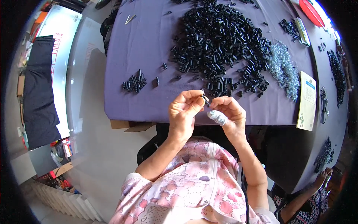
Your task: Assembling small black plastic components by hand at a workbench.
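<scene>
Near the table's front edge, my left hand (pixel 183 115) pinches a small black cylindrical piece (pixel 207 103) between thumb and fingertips. My right hand (pixel 233 116) is close beside it, fingertips pinched together at the piece; what they grip is too small to make out. White wrapping covers the right thumb (pixel 217 117). Beyond my hands lies a big heap of black cylindrical pieces (pixel 220 44). Right of that heap is a pile of small silvery metal parts (pixel 284 69). A smaller group of black pieces (pixel 135 82) lies to the left, with a single piece (pixel 157 80) beside it.
A purple cloth (pixel 138 48) covers the table. On the right are a pale booklet (pixel 307 100), eyeglasses (pixel 323 105) and a red basket (pixel 312 13). Another person's hands (pixel 323 177) show at the lower right, near more black pieces (pixel 324 155). Thin sticks (pixel 129 19) lie at the far left.
</scene>
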`<state>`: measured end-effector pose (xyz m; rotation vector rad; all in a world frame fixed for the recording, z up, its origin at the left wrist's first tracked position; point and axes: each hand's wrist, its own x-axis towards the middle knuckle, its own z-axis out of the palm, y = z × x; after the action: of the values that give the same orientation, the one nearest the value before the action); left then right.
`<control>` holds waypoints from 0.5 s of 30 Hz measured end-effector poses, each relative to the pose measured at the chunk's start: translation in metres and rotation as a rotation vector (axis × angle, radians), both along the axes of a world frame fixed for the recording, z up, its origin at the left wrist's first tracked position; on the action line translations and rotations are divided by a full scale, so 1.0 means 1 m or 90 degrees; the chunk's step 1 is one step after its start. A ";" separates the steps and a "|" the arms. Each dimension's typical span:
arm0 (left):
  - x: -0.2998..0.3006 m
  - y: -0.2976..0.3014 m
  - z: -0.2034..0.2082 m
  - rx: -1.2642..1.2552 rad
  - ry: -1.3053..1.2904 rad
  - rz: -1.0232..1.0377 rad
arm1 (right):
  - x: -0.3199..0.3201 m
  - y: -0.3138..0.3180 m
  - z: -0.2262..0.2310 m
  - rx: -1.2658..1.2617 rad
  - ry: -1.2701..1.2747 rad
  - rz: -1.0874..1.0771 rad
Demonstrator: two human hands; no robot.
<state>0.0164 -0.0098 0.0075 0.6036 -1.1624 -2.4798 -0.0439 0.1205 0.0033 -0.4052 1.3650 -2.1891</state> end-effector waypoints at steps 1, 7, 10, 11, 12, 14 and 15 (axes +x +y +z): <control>0.001 0.000 -0.001 0.000 -0.001 -0.001 | 0.000 0.000 0.000 0.001 0.011 -0.007; 0.001 0.005 0.001 0.026 0.021 0.000 | 0.003 -0.001 0.005 0.157 0.153 -0.024; 0.002 0.006 -0.001 0.036 0.046 0.000 | 0.006 -0.002 0.007 0.124 0.082 -0.047; 0.002 0.007 -0.002 0.050 0.052 -0.003 | 0.007 -0.003 0.009 0.101 0.049 -0.063; 0.003 0.008 -0.001 0.063 0.058 -0.007 | 0.007 -0.003 0.010 0.100 0.049 -0.063; 0.002 0.012 0.004 0.038 0.058 -0.004 | 0.008 -0.002 0.012 0.066 0.016 -0.063; 0.002 0.014 0.006 0.013 0.058 0.000 | 0.008 -0.002 0.011 0.066 0.016 -0.064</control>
<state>0.0184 0.0040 0.0136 0.4911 -1.1048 -2.4943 -0.0361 0.1181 0.0142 -0.3330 1.5356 -2.1882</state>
